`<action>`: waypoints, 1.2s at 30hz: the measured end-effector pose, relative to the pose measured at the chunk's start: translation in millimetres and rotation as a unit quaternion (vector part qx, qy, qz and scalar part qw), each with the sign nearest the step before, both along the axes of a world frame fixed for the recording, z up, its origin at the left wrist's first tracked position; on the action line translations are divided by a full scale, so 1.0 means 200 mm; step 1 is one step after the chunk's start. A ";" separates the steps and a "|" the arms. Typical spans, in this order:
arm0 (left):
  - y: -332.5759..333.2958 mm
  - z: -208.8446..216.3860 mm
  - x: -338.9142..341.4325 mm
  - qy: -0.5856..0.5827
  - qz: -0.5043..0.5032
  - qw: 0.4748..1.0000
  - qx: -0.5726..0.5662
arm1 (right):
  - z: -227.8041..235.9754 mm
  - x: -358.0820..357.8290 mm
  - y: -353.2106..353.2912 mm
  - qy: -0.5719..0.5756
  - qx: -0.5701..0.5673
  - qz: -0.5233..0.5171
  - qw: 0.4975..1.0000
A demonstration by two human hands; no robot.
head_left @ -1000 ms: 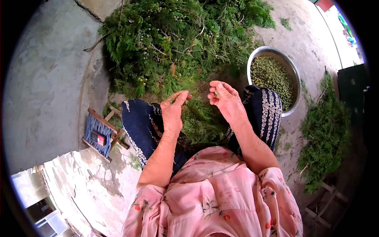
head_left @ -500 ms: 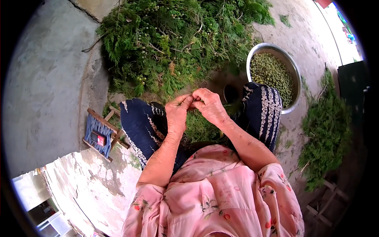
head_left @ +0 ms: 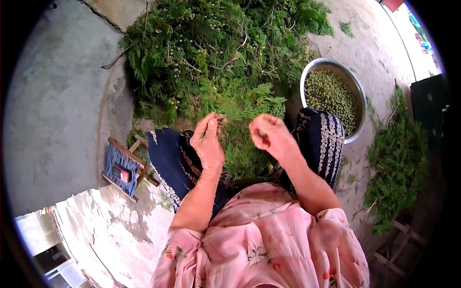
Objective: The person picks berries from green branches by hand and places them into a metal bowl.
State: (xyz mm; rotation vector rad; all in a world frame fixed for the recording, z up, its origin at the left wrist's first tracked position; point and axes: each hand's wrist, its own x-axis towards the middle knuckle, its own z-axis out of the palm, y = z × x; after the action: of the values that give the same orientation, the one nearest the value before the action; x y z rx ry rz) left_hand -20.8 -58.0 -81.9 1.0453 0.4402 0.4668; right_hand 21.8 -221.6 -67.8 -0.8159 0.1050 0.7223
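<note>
Foliage in a large heap [head_left: 206, 53] fills 11 to 1 o'clock, cut off by the upper edge, its small round fruits half buried among the needles. Just left of centre, toward 9 o'clock, the left hand [head_left: 208, 145] pinches a thin stem [head_left: 221, 117] between thumb and forefinger; whether it joins the bright frond [head_left: 252, 102] lying beyond, toward 1 o'clock, is unclear. Toward 3 o'clock, the right hand [head_left: 274, 137] is blurred, fingers curled inward; I cannot tell whether it grips anything. Loose greenery [head_left: 245, 149] lies between the knees. At 2 o'clock, the right knee [head_left: 319, 139] hides the lower left of a metal bowl [head_left: 360, 103] of green fruits [head_left: 331, 96]. More cut branches [head_left: 396, 163] lie at 3 o'clock; at 4, a wooden frame [head_left: 401, 245] fades into shadow.
</note>
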 end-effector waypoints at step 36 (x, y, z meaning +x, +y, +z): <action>0.02 0.04 -0.04 0.150 -0.209 0.964 0.074 | 0.08 0.01 0.01 -0.395 -0.324 0.015 0.859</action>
State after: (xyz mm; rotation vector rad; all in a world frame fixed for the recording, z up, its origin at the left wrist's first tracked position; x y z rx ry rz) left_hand -28.5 -54.5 -74.8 1.3232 0.4404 -0.0385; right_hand 23.0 -218.9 -51.2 -1.7146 -0.4346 0.3178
